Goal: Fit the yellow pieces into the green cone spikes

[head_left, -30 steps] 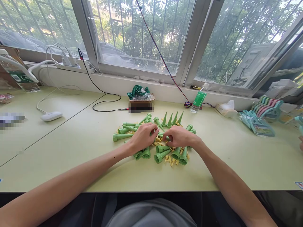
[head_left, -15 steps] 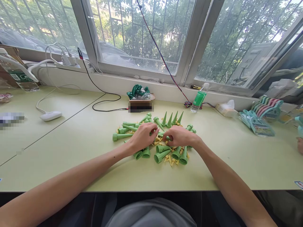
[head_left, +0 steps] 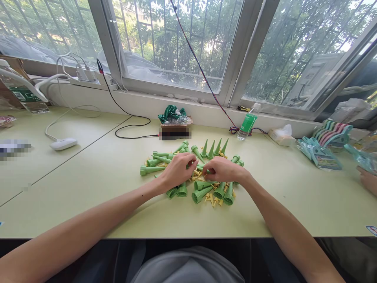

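Over a pile of green plastic cone-shaped spikes and small yellow plastic pieces, my two hands face each other. My left hand (head_left: 179, 169) is curled with its fingertips pinched above the middle of the pile; whatever is in them is too small to make out. Close to it on the right, my right hand (head_left: 223, 169) has bent, closed fingers beside a partly covered green spike (head_left: 200, 167). I cannot tell what they grip. Several spikes stand point-up behind my hands, among them one upright spike (head_left: 210, 150). Loose yellow pieces (head_left: 211, 199) lie at the front, near a hollow-ended spike (head_left: 200, 194).
A small box (head_left: 176, 131) with green plastic stands behind the pile. Further right are a water bottle (head_left: 247, 124), a tissue box (head_left: 281, 137) and pastel hangers (head_left: 332, 131). At the right edge, another person's hand (head_left: 368, 180) is by a bluish plastic packet (head_left: 361, 157). A white mouse-like device (head_left: 63, 144) lies left.
My hands have hardly moved. At the right edge, the other person's hand and the bluish packet have come further into view, towards the left.
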Tool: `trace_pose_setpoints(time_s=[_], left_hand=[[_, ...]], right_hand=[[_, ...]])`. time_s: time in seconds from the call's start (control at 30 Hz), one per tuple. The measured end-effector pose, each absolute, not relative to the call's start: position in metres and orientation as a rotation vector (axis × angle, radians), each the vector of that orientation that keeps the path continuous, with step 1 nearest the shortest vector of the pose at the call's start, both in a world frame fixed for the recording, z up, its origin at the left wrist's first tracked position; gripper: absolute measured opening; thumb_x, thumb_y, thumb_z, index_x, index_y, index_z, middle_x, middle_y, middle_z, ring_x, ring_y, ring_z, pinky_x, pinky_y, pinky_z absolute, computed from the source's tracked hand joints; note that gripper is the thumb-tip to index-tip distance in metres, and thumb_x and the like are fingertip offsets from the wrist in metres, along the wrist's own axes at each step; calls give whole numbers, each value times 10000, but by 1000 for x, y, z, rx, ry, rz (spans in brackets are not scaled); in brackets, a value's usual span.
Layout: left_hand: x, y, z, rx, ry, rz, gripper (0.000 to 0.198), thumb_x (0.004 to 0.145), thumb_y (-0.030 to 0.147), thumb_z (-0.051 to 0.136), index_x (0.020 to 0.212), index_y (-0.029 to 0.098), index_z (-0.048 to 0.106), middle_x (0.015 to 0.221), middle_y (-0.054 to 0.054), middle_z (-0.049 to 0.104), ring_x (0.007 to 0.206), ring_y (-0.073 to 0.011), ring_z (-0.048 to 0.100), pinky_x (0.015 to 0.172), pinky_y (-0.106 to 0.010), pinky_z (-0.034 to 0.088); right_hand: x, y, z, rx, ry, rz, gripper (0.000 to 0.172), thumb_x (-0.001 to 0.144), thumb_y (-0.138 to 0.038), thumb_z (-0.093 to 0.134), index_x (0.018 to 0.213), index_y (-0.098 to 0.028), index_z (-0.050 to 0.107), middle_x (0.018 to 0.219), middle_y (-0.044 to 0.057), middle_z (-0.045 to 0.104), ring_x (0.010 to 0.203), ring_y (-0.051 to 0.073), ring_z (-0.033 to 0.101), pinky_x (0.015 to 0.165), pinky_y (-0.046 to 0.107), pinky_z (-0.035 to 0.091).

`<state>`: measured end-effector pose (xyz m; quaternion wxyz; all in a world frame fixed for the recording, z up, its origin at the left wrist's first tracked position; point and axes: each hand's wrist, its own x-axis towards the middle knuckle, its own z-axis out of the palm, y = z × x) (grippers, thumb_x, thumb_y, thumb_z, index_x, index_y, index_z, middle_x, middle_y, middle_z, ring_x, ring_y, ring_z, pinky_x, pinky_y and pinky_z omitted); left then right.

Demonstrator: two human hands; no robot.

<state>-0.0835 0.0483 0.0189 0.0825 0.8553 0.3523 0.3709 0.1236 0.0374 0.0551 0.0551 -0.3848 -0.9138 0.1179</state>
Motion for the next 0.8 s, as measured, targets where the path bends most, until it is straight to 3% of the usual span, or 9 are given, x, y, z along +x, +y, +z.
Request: trace_pose_setpoints(time_s=[0.17, 0.4, 0.8], left_hand=[[-84, 48, 19, 2558, 1052, 1113, 227, 941, 248, 493, 766, 170, 614, 738, -25, 636, 689, -154, 553, 651, -297, 416], [-83, 46, 21, 2555, 1011, 1127, 162, 921, 217, 523, 797, 167, 615, 759, -21, 635, 701, -146, 544, 647, -278, 414], [-84, 48, 19, 2574, 1001, 1140, 158, 923, 222, 524, 798, 175, 607, 765, -20, 621, 704, -146, 538, 645, -276, 408]], right_hand=[[122, 38, 55, -1094, -2684, 468, 117, 824, -158, 621, 822, -171, 738, 615, -22, 603, 539, 79, 458, 593, 216, 342], [121, 40, 54, -1103, -2375, 445, 164, 899, -286, 595, 831, -155, 667, 536, -71, 448, 511, 69, 367, 561, 213, 307], [114, 41, 45, -1028, -2234, 469, 181, 932, -319, 531, 882, -159, 598, 690, -13, 584, 586, 91, 441, 592, 218, 353]])
